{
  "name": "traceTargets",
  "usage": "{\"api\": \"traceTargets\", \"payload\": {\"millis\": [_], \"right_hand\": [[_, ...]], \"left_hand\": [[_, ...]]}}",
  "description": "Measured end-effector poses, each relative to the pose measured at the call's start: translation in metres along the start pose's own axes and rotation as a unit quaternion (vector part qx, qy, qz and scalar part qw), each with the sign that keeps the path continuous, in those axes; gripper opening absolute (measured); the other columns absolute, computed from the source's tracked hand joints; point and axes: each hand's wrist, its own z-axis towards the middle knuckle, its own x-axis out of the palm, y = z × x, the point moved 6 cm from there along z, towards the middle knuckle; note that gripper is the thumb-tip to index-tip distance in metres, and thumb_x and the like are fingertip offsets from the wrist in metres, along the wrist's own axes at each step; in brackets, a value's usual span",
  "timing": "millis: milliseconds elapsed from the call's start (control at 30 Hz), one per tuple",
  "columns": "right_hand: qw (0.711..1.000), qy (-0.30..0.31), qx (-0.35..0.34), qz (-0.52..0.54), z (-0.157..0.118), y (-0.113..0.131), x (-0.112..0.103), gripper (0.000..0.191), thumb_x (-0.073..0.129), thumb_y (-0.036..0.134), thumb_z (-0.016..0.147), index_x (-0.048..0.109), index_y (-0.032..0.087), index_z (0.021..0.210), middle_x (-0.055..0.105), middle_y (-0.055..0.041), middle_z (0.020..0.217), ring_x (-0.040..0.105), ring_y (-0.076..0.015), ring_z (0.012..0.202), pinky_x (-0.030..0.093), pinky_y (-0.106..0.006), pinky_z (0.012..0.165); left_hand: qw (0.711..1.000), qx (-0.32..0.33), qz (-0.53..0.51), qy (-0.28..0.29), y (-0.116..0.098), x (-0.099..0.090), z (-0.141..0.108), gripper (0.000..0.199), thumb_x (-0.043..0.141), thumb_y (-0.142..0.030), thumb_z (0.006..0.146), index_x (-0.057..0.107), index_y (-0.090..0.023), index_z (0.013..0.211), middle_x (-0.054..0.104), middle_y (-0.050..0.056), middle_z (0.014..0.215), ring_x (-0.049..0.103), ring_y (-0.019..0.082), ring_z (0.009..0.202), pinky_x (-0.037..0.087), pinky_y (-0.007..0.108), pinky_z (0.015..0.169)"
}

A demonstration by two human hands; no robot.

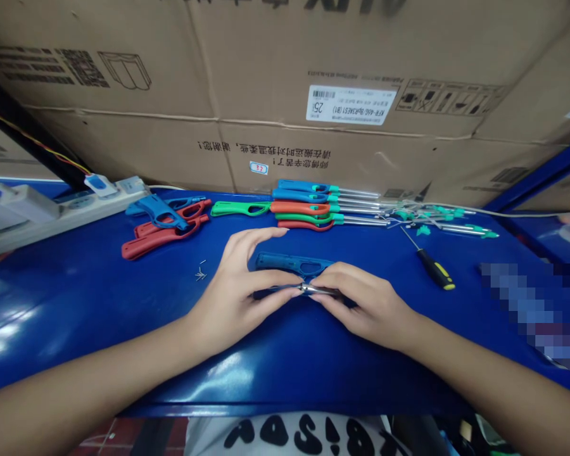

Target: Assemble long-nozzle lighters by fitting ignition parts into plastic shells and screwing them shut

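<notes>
My left hand (pixel 240 288) is closed in a pinch, thumb and a finger meeting on one end of a slim dark piece with a shiny metal part (pixel 306 288). From the other side my right hand (pixel 361 297) pinches the same piece; its fingers cover much of it, so its exact kind cannot be made out. Just behind both hands lies a blue lighter handle shell (pixel 285 261) with a trigger opening, partly covered by the right fingers. Several small screws (pixel 200 273) are scattered left of my left hand. To the right rests a black and yellow screwdriver (pixel 434 267).
Blue and red handle shells (pixel 164 237) are heaped at the back left, beside a green one (pixel 240 208). Several stick lighters (pixel 308 207) and loose metal tubes (pixel 470 229) with teal parts line the back. A power strip (pixel 80 209) and a large cardboard box (pixel 266 82) border the blue table (pixel 137 323).
</notes>
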Motion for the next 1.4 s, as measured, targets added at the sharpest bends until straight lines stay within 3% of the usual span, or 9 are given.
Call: {"api": "traceTargets", "payload": {"millis": [267, 500, 633, 767, 867, 1000, 1133, 1267, 1400], "right_hand": [[0.991, 0.018, -0.078, -0.110, -0.002, 0.011, -0.003, 0.020, 0.053, 0.016, 0.099, 0.062, 0.018, 0.117, 0.073, -0.0100, 0.101, 0.070, -0.0189, 0.090, 0.060, -0.031, 0.076], [0.972, 0.065, -0.133, -0.180, -0.004, 0.015, 0.000, 0.024, 0.047, 0.009, 0.097, 0.062, 0.014, 0.116, 0.074, -0.0112, 0.098, 0.069, -0.0210, 0.083, 0.058, -0.032, 0.065], [0.983, 0.072, -0.068, -0.154, -0.001, 0.006, -0.003, 0.021, 0.048, 0.017, 0.100, 0.062, 0.018, 0.115, 0.073, -0.0094, 0.099, 0.070, -0.0203, 0.087, 0.058, -0.031, 0.069], [0.986, 0.058, -0.008, -0.156, 0.001, -0.005, -0.014, 0.019, 0.049, 0.024, 0.101, 0.061, 0.020, 0.115, 0.072, -0.0086, 0.100, 0.069, -0.0204, 0.088, 0.057, -0.032, 0.071], [0.987, 0.033, 0.025, -0.157, 0.000, -0.014, -0.024, 0.017, 0.052, 0.024, 0.101, 0.061, 0.021, 0.115, 0.071, -0.0080, 0.100, 0.069, -0.0205, 0.087, 0.057, -0.033, 0.073], [0.988, 0.004, 0.037, -0.149, 0.000, -0.019, -0.036, 0.015, 0.055, 0.022, 0.099, 0.062, 0.022, 0.113, 0.071, -0.0066, 0.100, 0.069, -0.0190, 0.088, 0.056, -0.031, 0.077], [0.990, 0.008, 0.052, -0.133, 0.000, -0.024, -0.038, 0.015, 0.056, 0.024, 0.099, 0.064, 0.021, 0.111, 0.071, -0.0059, 0.097, 0.068, -0.0180, 0.084, 0.055, -0.030, 0.074], [0.988, 0.055, 0.082, -0.120, 0.000, -0.032, -0.037, 0.018, 0.055, 0.028, 0.100, 0.067, 0.022, 0.111, 0.073, -0.0060, 0.103, 0.070, -0.0207, 0.092, 0.055, -0.033, 0.078], [0.983, 0.143, 0.111, -0.020, -0.002, -0.034, -0.032, 0.020, 0.054, 0.030, 0.101, 0.070, 0.023, 0.111, 0.072, -0.0047, 0.102, 0.068, -0.0181, 0.089, 0.053, -0.031, 0.077]], "left_hand": [[0.998, 0.005, -0.055, 0.000, -0.002, 0.001, 0.000, 0.011, 0.074, -0.027, 0.089, 0.080, -0.033, 0.096, 0.056, 0.002, 0.143, 0.050, 0.028, 0.130, 0.045, 0.052, 0.108], [0.995, -0.003, -0.094, 0.028, -0.002, 0.006, 0.001, 0.008, 0.075, -0.024, 0.087, 0.080, -0.030, 0.089, 0.060, 0.003, 0.138, 0.054, 0.028, 0.126, 0.046, 0.051, 0.107], [0.996, -0.022, -0.075, 0.050, 0.003, 0.010, 0.000, 0.012, 0.074, -0.031, 0.088, 0.078, -0.029, 0.100, 0.058, 0.004, 0.140, 0.053, 0.029, 0.129, 0.044, 0.052, 0.110], [0.993, -0.061, -0.060, 0.085, 0.013, 0.015, 0.000, 0.052, 0.078, -0.043, 0.083, 0.061, -0.029, 0.130, 0.052, 0.008, 0.143, 0.050, 0.030, 0.133, 0.044, 0.052, 0.112], [0.987, -0.086, -0.061, 0.120, 0.020, 0.021, -0.001, 0.063, 0.079, -0.041, 0.083, 0.052, -0.030, 0.139, 0.056, 0.007, 0.139, 0.058, 0.029, 0.125, 0.049, 0.048, 0.106], [0.983, -0.106, -0.085, 0.123, 0.026, 0.027, -0.003, 0.059, 0.072, -0.024, 0.087, 0.047, -0.027, 0.140, 0.068, 0.003, 0.118, 0.067, 0.021, 0.106, 0.054, 0.039, 0.098], [0.979, -0.113, -0.130, 0.111, 0.026, 0.028, -0.004, 0.051, 0.065, -0.016, 0.091, 0.048, -0.026, 0.138, 0.069, -0.002, 0.099, 0.068, 0.014, 0.091, 0.056, 0.030, 0.090], [0.981, -0.093, -0.154, 0.077, 0.020, 0.022, -0.002, 0.042, 0.066, -0.019, 0.092, 0.055, -0.026, 0.132, 0.068, -0.004, 0.091, 0.067, 0.011, 0.083, 0.056, 0.025, 0.084], [0.986, -0.091, -0.139, 0.023, 0.018, 0.013, 0.000, 0.029, 0.070, -0.024, 0.090, 0.067, -0.024, 0.119, 0.069, -0.004, 0.084, 0.066, 0.010, 0.074, 0.055, 0.021, 0.075]]}}
